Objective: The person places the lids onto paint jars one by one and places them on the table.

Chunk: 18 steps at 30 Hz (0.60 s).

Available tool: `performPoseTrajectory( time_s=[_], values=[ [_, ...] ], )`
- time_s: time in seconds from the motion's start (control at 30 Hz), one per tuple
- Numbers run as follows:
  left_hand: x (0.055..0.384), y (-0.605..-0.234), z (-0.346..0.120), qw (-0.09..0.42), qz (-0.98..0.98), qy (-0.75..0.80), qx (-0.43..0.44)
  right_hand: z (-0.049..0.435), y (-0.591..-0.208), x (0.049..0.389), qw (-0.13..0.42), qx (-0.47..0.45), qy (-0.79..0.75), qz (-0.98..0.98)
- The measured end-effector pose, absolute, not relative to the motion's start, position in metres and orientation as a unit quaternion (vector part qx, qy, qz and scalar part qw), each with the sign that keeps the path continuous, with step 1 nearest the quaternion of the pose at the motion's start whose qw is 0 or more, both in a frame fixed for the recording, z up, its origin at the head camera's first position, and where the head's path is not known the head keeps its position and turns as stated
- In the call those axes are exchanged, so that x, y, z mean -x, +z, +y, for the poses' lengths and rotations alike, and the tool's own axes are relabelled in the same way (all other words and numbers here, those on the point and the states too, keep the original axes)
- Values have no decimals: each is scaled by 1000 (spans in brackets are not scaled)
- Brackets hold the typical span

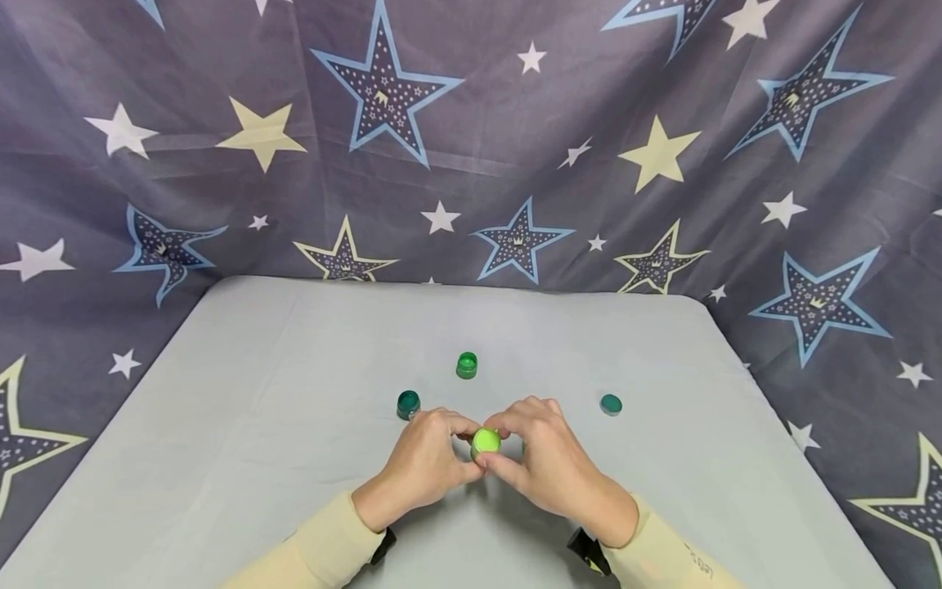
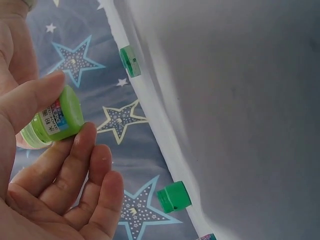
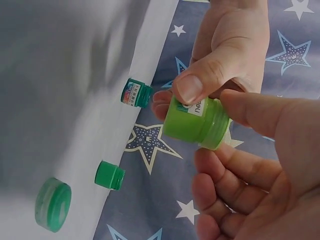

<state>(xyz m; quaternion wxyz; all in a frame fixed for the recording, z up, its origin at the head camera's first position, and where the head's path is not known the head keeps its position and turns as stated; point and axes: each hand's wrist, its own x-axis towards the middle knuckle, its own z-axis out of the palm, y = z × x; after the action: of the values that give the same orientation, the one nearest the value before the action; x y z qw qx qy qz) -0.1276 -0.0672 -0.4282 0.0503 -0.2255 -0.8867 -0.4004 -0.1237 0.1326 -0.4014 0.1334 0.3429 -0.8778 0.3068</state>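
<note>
A small light green paint jar (image 1: 486, 442) is held up between both hands above the table, its bright green end facing the head camera. The left hand (image 1: 423, 460) pinches the labelled body of the jar between thumb and fingers. On the clear capped end, the thumb and fingers of the right hand (image 1: 548, 458) grip the lid (image 3: 218, 125). Just beyond the left hand stands an uncapped dark green jar (image 1: 408, 404). Farther back is an uncapped mid-green jar (image 1: 467, 366). Something green (image 1: 524, 448) shows beside the right hand, mostly hidden by it.
A teal lid (image 1: 611, 404) lies on the table to the right of the hands. The pale grey cloth-covered table (image 1: 309, 360) ends at a dark star-patterned curtain (image 1: 471, 139) behind and at both sides.
</note>
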Motion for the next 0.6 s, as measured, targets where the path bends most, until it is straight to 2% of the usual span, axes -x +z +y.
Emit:
performPoseTrajectory(
  time_s=[0.4, 0.6],
  values=[
    [127, -430, -66, 62, -881, -413, 222, 129, -409, 126, 205, -309, 275, -887],
    [127, -429, -67, 62, -877, -420, 225, 128, -412, 126, 216, -288, 267, -894]
  ],
)
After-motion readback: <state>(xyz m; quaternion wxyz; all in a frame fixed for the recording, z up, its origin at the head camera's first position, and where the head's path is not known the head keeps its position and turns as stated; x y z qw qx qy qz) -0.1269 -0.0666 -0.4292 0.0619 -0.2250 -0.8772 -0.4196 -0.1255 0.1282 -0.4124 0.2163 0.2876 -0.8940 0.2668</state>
